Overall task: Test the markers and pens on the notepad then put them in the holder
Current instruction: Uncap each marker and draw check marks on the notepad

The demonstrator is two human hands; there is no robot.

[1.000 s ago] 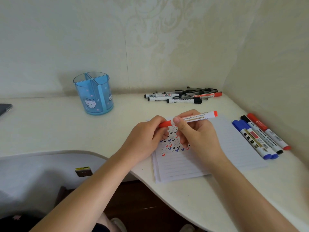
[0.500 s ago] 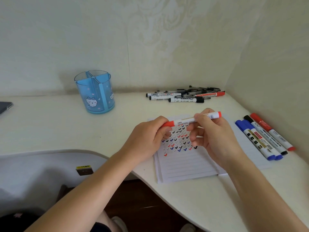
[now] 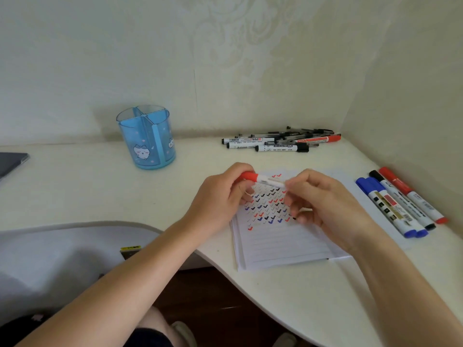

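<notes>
Right hand (image 3: 323, 199) just slid along the red marker (image 3: 265, 179) toward the cap the left hand (image 3: 220, 196) is gripping, both clamped on it over the notepad's (image 3: 280, 244) far edge, so probably uncapping to test.

The holder (image 3: 146, 141) near the back edge of the desk (image 3: 75, 186) is smooth, glossy, translucent blue plastic; the desk is smooth and white with a faint sheen. The notepad (image 3: 280, 246) is matt lined paper, the markers (image 3: 400, 204) by the right edge are smooth plastic, and the wallpaper (image 3: 238, 58) is embossed.
</notes>
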